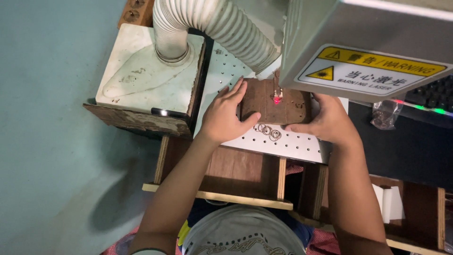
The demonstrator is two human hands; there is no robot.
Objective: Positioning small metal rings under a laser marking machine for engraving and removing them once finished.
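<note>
Both hands are on the brown wooden block (273,107) now, which sits on the white perforated plate (292,144) under the grey laser head (363,42). The left hand (225,115) lies at the block's nine o'clock edge, fingers spread flat over the top, thumb pressed to the near side, not closed around anything. The right hand (328,120) cups the three o'clock end, fingers curled against the block's side.

A red laser dot (277,99) glows on a small pale piece (277,94) near the block's twelve o'clock edge. To do this well, I'd judge, nudge the block in small slides with both palms braced, keep fingertips away from the dot, and settle the dot square on the piece (no lifting, just sliding).

A few thin metal rings (268,131) lie on the plate at the block's six o'clock.

Containers: the wooden compartment (410,212) at four o'clock holds white folded paper (389,203); the open wooden frame (222,172) below the plate shows nothing I can make out. A ribbed white hose (222,23) runs into the white box (146,71) at ten o'clock.
</note>
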